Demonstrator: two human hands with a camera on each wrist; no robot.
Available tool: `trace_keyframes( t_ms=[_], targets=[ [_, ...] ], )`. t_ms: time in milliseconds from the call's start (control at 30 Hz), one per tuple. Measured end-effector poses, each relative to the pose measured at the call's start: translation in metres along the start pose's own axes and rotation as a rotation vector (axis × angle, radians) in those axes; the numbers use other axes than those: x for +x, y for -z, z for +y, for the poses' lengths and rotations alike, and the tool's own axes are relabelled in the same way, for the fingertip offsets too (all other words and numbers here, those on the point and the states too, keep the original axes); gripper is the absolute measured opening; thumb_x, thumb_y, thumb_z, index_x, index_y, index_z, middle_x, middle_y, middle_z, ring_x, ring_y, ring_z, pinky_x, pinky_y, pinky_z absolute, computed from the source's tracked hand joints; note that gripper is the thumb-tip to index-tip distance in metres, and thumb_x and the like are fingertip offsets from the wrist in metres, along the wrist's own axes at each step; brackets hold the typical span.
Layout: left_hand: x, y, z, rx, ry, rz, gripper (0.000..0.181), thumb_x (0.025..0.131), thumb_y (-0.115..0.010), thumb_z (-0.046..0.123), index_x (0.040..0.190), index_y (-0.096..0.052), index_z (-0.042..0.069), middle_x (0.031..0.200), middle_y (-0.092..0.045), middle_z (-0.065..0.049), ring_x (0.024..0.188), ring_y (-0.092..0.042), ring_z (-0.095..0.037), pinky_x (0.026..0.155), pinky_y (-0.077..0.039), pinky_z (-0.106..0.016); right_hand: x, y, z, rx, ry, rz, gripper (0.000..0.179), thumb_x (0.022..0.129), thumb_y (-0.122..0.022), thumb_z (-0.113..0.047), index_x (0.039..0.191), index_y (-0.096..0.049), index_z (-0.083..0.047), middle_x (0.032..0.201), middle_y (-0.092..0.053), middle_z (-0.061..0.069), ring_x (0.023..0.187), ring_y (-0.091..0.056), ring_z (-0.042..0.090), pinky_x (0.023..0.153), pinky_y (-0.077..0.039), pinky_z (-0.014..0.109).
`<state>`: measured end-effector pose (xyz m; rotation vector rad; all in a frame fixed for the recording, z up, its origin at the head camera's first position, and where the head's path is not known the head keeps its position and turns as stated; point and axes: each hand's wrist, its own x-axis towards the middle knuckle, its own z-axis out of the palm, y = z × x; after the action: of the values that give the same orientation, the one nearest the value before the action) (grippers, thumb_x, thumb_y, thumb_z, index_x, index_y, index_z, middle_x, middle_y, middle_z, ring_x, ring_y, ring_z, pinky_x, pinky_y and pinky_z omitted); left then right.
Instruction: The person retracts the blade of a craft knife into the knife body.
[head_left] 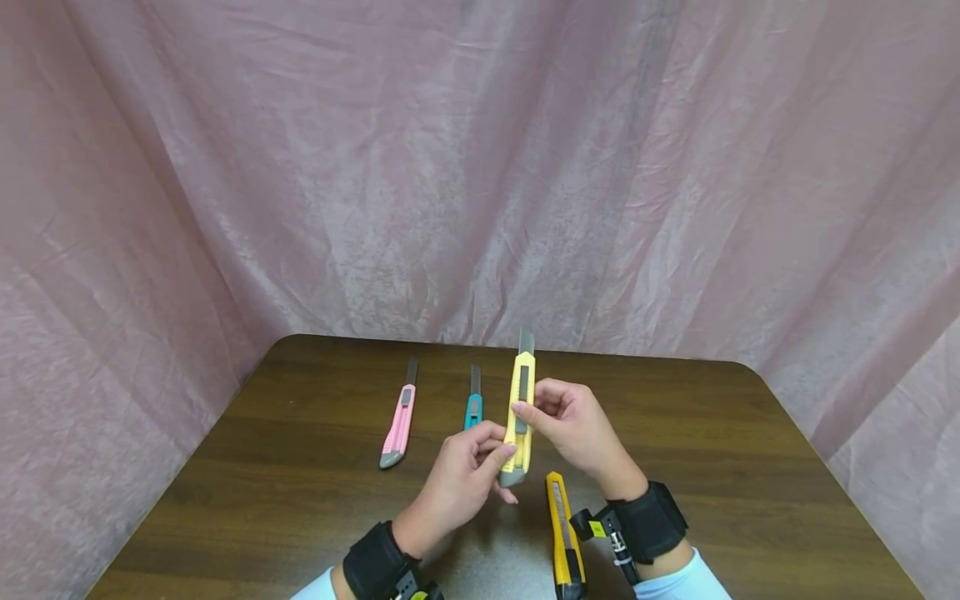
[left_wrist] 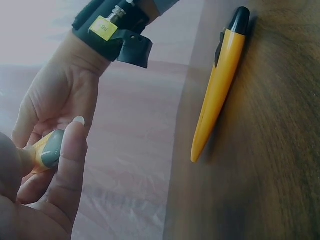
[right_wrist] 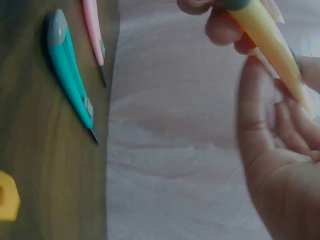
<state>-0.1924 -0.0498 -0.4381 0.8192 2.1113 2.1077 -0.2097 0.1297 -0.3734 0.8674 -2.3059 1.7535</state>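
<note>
Both hands hold a pale yellow box cutter point(head_left: 527, 442) upright over the table, its blade point(head_left: 527, 342) out at the top. My left hand point(head_left: 457, 479) pinches the grey-tipped lower end between thumb and fingers. Higher up, my right hand point(head_left: 576, 427) grips the body from the right, the thumb lying on its front near the dark slider strip. The grey end shows between the left fingers in the left wrist view. A teal box cutter point(right_wrist: 67, 70) lies just beyond the left hand, partly hidden by it in the head view.
On the brown wooden table point(head_left: 247, 492), a pink box cutter point(head_left: 401, 421) lies left of the teal one, both with blades out. An orange-yellow box cutter point(head_left: 562, 529) with a black end lies near the right wrist. A pink curtain point(head_left: 480, 183) hangs behind the table.
</note>
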Motion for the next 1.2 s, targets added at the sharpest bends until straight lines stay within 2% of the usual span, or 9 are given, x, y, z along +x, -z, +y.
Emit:
trace_keyframes(
  t_ms=[200, 467, 600, 767, 900, 1033, 1100, 1200],
  targets=[
    [0.0008, -0.0005, 0.0002, 0.011, -0.016, 0.009, 0.008, 0.095, -0.056, 0.007, 0.103, -0.058, 0.008, 0.087, -0.067, -0.006, 0.059, -0.064, -0.025, 0.046, -0.057, -0.041, -0.0006, -0.0008, -0.0001, 0.011, -0.061, -0.032, 0.01, 0.092, -0.062, -0.006, 0.084, -0.066, -0.001, 0.07, -0.064, 0.009, 0.059, -0.061, 0.025, 0.053, -0.057, 0.033],
    [0.0018, -0.0003, -0.0001, -0.011, -0.03, 0.009, 0.005, 0.095, -0.057, 0.008, 0.1, -0.058, 0.007, 0.085, -0.067, -0.006, 0.056, -0.063, -0.029, 0.046, -0.056, -0.042, -0.0014, -0.0025, 0.0008, 0.004, 0.022, -0.009, 0.006, 0.09, -0.063, 0.0, 0.084, -0.065, 0.001, 0.069, -0.063, 0.011, 0.053, -0.058, 0.021, 0.049, -0.055, 0.028],
    [0.0018, 0.0003, -0.0003, -0.003, -0.051, 0.016, 0.005, 0.095, -0.057, 0.008, 0.1, -0.058, 0.006, 0.084, -0.067, -0.006, 0.055, -0.063, -0.027, 0.043, -0.056, -0.037, -0.0009, -0.0017, 0.0008, 0.022, -0.004, -0.023, 0.007, 0.091, -0.062, -0.001, 0.086, -0.065, 0.002, 0.071, -0.064, 0.012, 0.056, -0.06, 0.025, 0.052, -0.056, 0.031],
    [0.0012, 0.0009, -0.0005, 0.008, -0.047, 0.022, 0.005, 0.094, -0.058, 0.009, 0.1, -0.058, 0.007, 0.085, -0.067, -0.005, 0.056, -0.063, -0.026, 0.043, -0.056, -0.038, -0.0002, -0.0006, 0.002, 0.037, -0.053, -0.057, 0.011, 0.093, -0.061, -0.005, 0.084, -0.066, 0.001, 0.07, -0.064, 0.012, 0.059, -0.061, 0.028, 0.054, -0.057, 0.033],
    [0.0006, 0.0014, -0.0007, 0.005, -0.046, 0.023, 0.005, 0.094, -0.058, 0.009, 0.099, -0.058, 0.008, 0.085, -0.068, -0.005, 0.054, -0.063, -0.026, 0.045, -0.056, -0.042, 0.0004, -0.0018, 0.0043, 0.044, -0.003, -0.053, 0.009, 0.091, -0.061, -0.001, 0.083, -0.066, 0.002, 0.07, -0.063, 0.015, 0.057, -0.06, 0.029, 0.053, -0.057, 0.032],
    [0.0009, 0.0018, -0.0005, 0.0, -0.054, 0.023, 0.005, 0.094, -0.058, 0.009, 0.099, -0.059, 0.008, 0.084, -0.068, -0.005, 0.053, -0.063, -0.026, 0.046, -0.056, -0.042, 0.0, -0.0029, 0.0054, 0.051, 0.044, -0.039, 0.007, 0.089, -0.062, 0.003, 0.083, -0.065, 0.002, 0.071, -0.062, 0.017, 0.054, -0.058, 0.023, 0.05, -0.056, 0.03],
    [0.001, 0.002, 0.0, -0.005, -0.053, 0.018, 0.006, 0.095, -0.058, 0.008, 0.1, -0.059, 0.007, 0.086, -0.068, -0.005, 0.054, -0.063, -0.026, 0.046, -0.057, -0.04, -0.0003, -0.0031, 0.0056, 0.046, 0.048, -0.035, 0.006, 0.089, -0.062, 0.003, 0.083, -0.065, 0.002, 0.07, -0.062, 0.016, 0.054, -0.058, 0.02, 0.049, -0.056, 0.029],
    [0.0012, 0.0027, 0.0018, -0.021, -0.047, 0.001, 0.009, 0.096, -0.056, 0.006, 0.104, -0.059, 0.006, 0.091, -0.067, -0.006, 0.059, -0.064, -0.026, 0.049, -0.057, -0.04, -0.0005, -0.0027, 0.0044, 0.05, 0.016, -0.037, 0.006, 0.09, -0.062, 0.001, 0.086, -0.065, 0.003, 0.071, -0.063, 0.014, 0.056, -0.06, 0.022, 0.052, -0.057, 0.031]
  ],
)
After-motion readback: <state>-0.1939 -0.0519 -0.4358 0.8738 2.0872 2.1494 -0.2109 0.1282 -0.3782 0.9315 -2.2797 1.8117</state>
